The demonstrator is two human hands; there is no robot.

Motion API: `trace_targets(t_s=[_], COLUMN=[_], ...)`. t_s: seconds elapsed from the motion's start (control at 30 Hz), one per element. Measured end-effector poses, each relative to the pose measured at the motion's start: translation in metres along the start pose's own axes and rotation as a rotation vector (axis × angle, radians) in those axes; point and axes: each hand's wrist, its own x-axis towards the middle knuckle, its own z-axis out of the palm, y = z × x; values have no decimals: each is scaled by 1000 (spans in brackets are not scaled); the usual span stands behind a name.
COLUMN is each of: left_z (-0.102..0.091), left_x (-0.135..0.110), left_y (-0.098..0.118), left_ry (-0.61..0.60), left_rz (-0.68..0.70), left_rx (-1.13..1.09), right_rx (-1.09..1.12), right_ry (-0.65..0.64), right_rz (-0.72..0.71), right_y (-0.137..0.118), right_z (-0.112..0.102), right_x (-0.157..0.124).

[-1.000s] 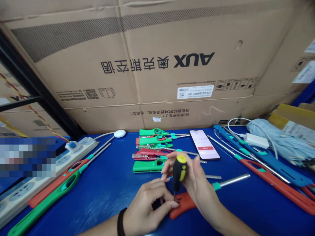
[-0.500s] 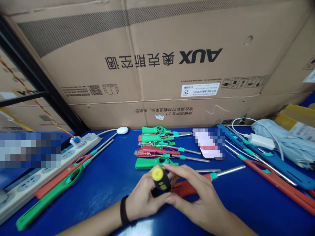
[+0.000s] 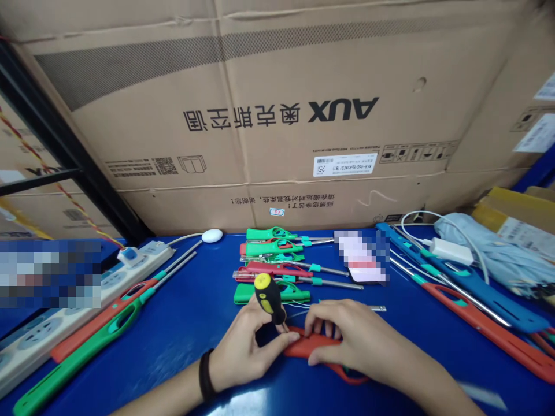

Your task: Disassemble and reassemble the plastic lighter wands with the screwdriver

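Observation:
A screwdriver (image 3: 269,300) with a black and yellow handle leans upright out of my left hand (image 3: 243,349). Its lower end meets a red long-nosed gas lighter (image 3: 310,346), and my left thumb presses near that end. My right hand (image 3: 347,335) grips the lighter's red body, thumb in front and fingers behind. My right forearm covers part of the lighter; a blurred metal tube (image 3: 483,396) shows beyond it. Just behind my hands lies a green lighter casing (image 3: 249,293), beside an opened red lighter (image 3: 281,270) with a clear tank showing.
More green lighters (image 3: 269,234) lie farther back, near a phone (image 3: 366,273). A power strip (image 3: 108,283), a red and a green lighter (image 3: 78,358) are at left. Blue lighters (image 3: 489,294), a red one (image 3: 489,329) and a white adapter (image 3: 453,251) are at right. A large carton (image 3: 277,138) stands behind.
The red lighter has turned, its tube swinging from the upper right to the lower right. My right hand has shifted onto its body, and the screwdriver now leans more to the left.

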Motion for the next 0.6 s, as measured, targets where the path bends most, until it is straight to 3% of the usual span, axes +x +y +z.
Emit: trace_targets(t_s=[0.2, 0.43, 0.6], left_z=[-2, 6, 10], left_x=[6, 7, 2], left_y=[6, 12, 9], left_ry=[-57, -50, 25], left_rz=[15, 39, 133], left_rx=[75, 127, 127], right_rx=[31, 463, 412], right_ry=[66, 317, 317], right_rz=[-75, -67, -205], right_y=[-3, -16, -22], right_z=[6, 14, 19], right_x=[1, 3, -1])
